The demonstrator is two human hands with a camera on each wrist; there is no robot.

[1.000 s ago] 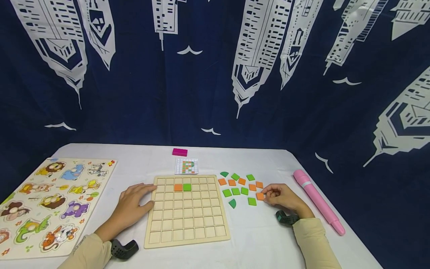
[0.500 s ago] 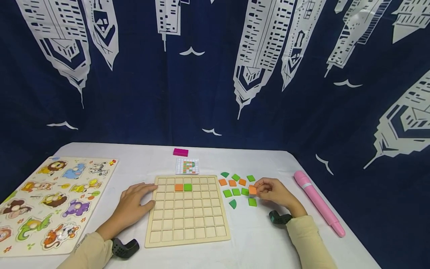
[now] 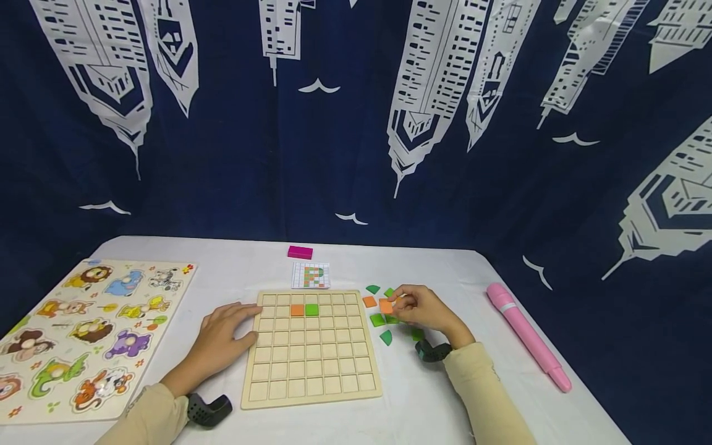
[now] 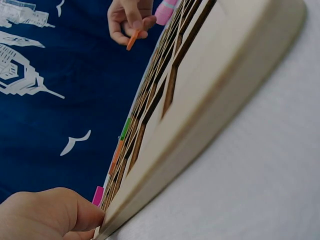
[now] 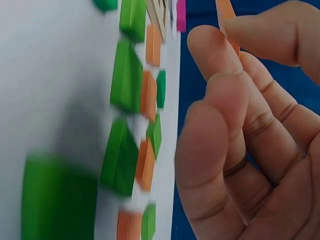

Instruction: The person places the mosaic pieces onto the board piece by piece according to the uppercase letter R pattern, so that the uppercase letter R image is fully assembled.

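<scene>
In the head view my right hand (image 3: pixel 425 309) pinches an orange square tile (image 3: pixel 385 306) between thumb and fingertips, over the scattered tiles. The right wrist view shows that tile (image 5: pixel 224 10) raised above the table, held edge-on. My left hand (image 3: pixel 224 332) lies at the left edge of a wooden grid board (image 3: pixel 313 353), fingers fairly straight, touching its rim; the left wrist view has the thumb (image 4: pixel 90 212) against the board's corner. One orange tile (image 3: pixel 297 310) and one green tile (image 3: pixel 311 309) sit side by side in the grid's second row.
Several green and orange tiles lie right of the board, including a green rounded piece (image 3: pixel 386 337). Behind it are a pattern card (image 3: pixel 310 275) and a magenta block (image 3: pixel 300 252). An animal puzzle board (image 3: pixel 100 340) lies left, a pink stick (image 3: pixel 528 337) right.
My right hand has picked the orange tile off the table at the right of the pile and carried it left toward the board. The left hand stays at the board's edge.
</scene>
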